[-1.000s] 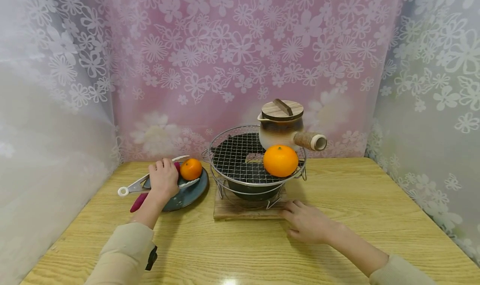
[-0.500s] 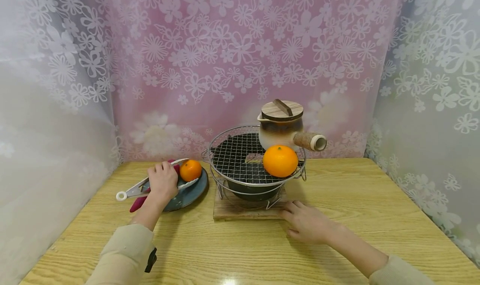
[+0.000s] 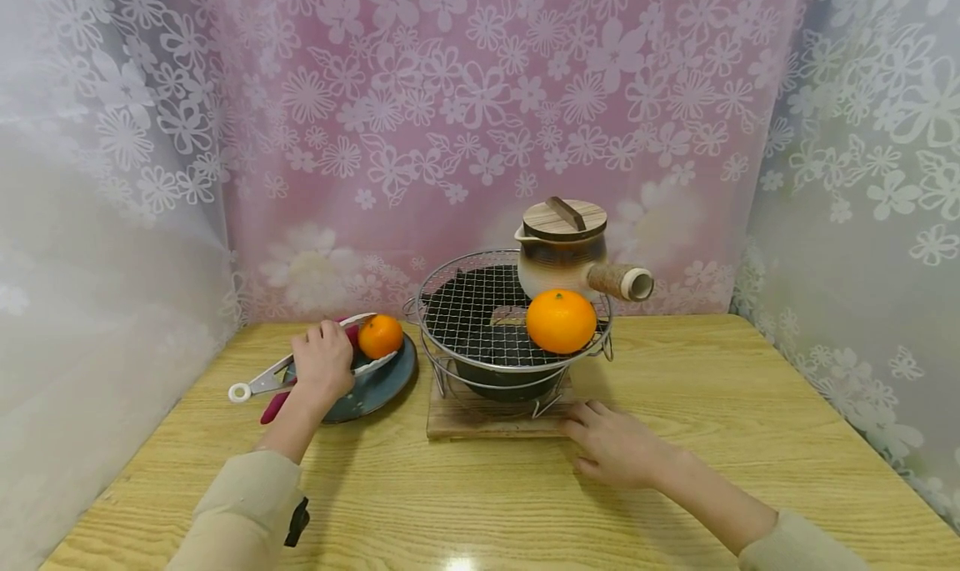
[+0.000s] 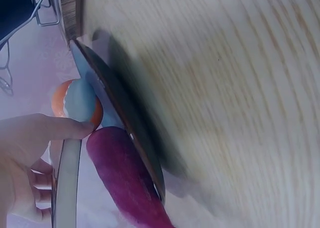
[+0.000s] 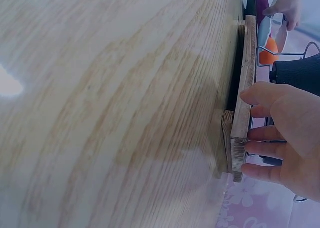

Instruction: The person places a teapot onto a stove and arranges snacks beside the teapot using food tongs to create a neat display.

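My left hand holds a pair of tongs with grey arms and pale tips. The tips lie on either side of a small orange tangerine over the blue-grey plate; in the left wrist view one tip covers part of the tangerine. Whether the fruit still rests on the plate cannot be told. A long purple sweet potato lies across the plate, partly under my left hand. My right hand rests against the right front corner of a wooden board, fingers loosely extended.
On the board stands a dark brazier in a wire frame, topped by a round wire grill. The grill bears a larger orange fruit and a lidded clay pot, its side handle pointing right. Flowered curtains surround the wooden table.
My left hand and the tongs have shifted slightly left, and the tips have drawn in closer about the tangerine. The right hand stays at the board's corner.
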`<action>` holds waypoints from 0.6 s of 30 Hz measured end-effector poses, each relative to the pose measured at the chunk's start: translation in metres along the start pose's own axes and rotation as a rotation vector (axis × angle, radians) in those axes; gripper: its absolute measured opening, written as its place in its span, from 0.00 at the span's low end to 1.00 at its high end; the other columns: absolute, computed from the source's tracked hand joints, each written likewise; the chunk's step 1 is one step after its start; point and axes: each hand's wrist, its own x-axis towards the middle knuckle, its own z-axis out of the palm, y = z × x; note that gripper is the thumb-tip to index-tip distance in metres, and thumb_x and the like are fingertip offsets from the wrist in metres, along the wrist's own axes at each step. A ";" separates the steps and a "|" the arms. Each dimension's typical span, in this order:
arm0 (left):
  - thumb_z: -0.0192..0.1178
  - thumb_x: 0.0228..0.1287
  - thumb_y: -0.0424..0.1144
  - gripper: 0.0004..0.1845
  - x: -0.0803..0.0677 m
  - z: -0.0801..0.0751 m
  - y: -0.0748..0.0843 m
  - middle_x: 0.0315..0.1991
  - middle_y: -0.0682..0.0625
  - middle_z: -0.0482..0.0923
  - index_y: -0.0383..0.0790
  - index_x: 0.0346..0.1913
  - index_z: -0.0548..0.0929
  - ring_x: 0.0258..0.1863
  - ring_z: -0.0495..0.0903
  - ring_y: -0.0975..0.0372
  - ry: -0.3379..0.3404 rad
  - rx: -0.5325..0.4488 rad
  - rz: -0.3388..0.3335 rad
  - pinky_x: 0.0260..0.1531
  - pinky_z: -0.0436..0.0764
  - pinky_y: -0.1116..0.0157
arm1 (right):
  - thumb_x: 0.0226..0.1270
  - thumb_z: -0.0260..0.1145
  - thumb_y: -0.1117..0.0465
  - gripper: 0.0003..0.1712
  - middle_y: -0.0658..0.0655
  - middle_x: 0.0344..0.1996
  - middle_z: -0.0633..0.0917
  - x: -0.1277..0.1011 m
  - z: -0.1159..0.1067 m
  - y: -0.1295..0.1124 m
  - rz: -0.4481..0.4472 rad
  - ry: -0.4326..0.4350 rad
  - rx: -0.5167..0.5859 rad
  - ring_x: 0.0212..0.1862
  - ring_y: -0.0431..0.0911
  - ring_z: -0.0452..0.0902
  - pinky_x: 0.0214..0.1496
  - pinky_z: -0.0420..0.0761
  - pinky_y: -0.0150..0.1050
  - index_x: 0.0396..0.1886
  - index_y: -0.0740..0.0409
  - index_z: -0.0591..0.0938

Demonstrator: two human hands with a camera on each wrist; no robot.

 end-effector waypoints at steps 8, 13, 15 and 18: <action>0.70 0.38 0.43 0.34 -0.003 -0.012 -0.008 0.35 0.34 0.66 0.19 0.44 0.70 0.39 0.67 0.42 -0.008 -0.027 0.000 0.39 0.66 0.45 | 0.53 0.67 0.56 0.20 0.56 0.42 0.76 0.000 -0.001 0.000 -0.003 -0.002 0.001 0.43 0.51 0.74 0.43 0.76 0.45 0.46 0.57 0.79; 0.68 0.40 0.41 0.35 -0.006 -0.022 -0.012 0.39 0.33 0.66 0.18 0.48 0.69 0.40 0.67 0.41 -0.017 -0.053 0.001 0.40 0.65 0.44 | 0.54 0.67 0.57 0.19 0.57 0.44 0.77 0.001 -0.004 0.000 0.001 -0.015 0.010 0.44 0.52 0.74 0.45 0.76 0.46 0.46 0.58 0.79; 0.67 0.41 0.40 0.35 -0.007 -0.025 -0.014 0.39 0.33 0.66 0.17 0.49 0.69 0.41 0.66 0.41 -0.007 -0.055 0.003 0.40 0.65 0.44 | 0.55 0.67 0.57 0.19 0.58 0.45 0.77 0.001 -0.004 0.000 0.004 -0.025 0.014 0.45 0.52 0.74 0.45 0.76 0.46 0.46 0.57 0.79; 0.67 0.41 0.40 0.35 -0.008 -0.030 -0.016 0.39 0.32 0.67 0.17 0.49 0.68 0.41 0.67 0.41 0.015 -0.059 0.007 0.39 0.65 0.45 | 0.55 0.67 0.56 0.19 0.57 0.44 0.77 0.001 -0.004 -0.001 0.007 -0.033 0.013 0.44 0.52 0.74 0.44 0.76 0.46 0.46 0.57 0.79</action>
